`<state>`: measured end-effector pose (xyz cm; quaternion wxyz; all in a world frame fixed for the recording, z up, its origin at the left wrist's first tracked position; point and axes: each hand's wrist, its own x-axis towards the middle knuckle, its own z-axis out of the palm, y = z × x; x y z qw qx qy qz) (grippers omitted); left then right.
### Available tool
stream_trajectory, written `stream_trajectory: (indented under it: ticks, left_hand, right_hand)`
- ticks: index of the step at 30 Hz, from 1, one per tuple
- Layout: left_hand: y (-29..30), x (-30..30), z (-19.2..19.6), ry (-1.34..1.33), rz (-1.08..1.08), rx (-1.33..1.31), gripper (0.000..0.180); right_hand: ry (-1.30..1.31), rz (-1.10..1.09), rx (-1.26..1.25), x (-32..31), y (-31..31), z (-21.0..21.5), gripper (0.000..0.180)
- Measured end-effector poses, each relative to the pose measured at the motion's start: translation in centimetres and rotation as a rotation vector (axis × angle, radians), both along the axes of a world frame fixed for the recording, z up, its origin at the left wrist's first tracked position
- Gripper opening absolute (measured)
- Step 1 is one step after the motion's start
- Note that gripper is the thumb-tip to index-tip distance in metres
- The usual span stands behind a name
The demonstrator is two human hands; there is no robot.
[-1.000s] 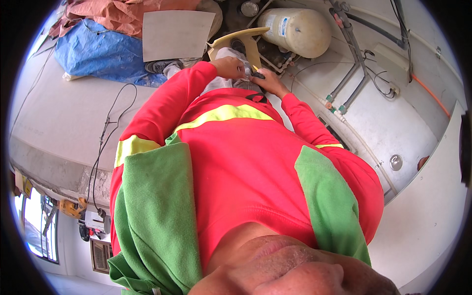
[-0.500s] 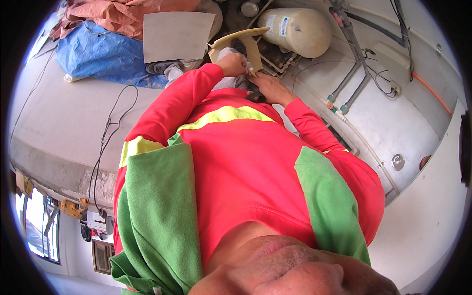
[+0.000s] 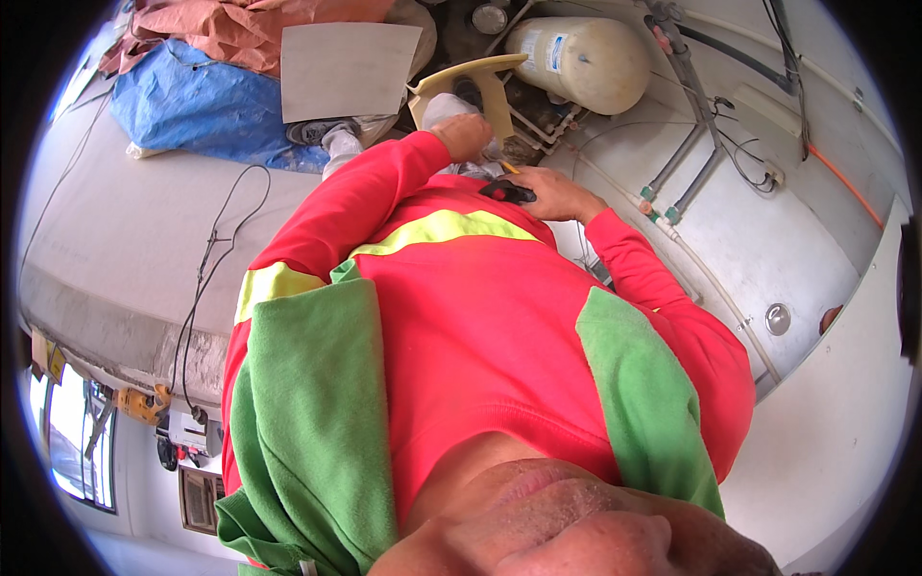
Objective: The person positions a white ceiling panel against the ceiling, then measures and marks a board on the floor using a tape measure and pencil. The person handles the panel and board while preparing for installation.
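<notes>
My left hand [image 3: 461, 137] is curled closed over my grey trouser leg [image 3: 444, 106]. Whatever its fingers may hold is hidden. At my waist, my right hand [image 3: 557, 195] is closed, with a thin yellow stick [image 3: 509, 167] poking out by its fingertips. A black object with a red spot [image 3: 507, 192] lies against the same fingers, in front of the red shirt; its kind cannot be made out. Past my left hand, a curved cream panel [image 3: 495, 101] stands near my dark shoe [image 3: 468, 91].
A pale flat board [image 3: 351, 72] lies ahead to the left, beside a blue tarp [image 3: 202, 106] and an orange tarp [image 3: 226, 34]. Ahead to the right is a cream tank [image 3: 586, 65]. Grey pipes [image 3: 687, 173] run along the right; a black cable [image 3: 206, 250] hangs at the left.
My hands, close together before, have moved apart. The right one has come back toward my waist with the yellow stick, beside the black object, which now shows more fully.
</notes>
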<state>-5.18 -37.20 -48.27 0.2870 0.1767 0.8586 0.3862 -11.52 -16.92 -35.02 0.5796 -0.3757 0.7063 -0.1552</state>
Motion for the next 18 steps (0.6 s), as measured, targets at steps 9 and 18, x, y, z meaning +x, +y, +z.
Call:
stream_trajectory:
  ticks: [9, 18]
  left_hand:
    - [-0.2, 1.2, -0.1, 0.016, 0.2, 0.006, 0.02]
    - [-2.9, 0.4, -2.1, -0.251, 0.092, 0.266, 0.034]
  right_hand:
    - [0.065, -0.093, -0.119, 0.5, 0.9, -1.0, 0.052]
    - [0.443, -0.527, -0.13, -1.7, 0.8, -9.6, 0.055]
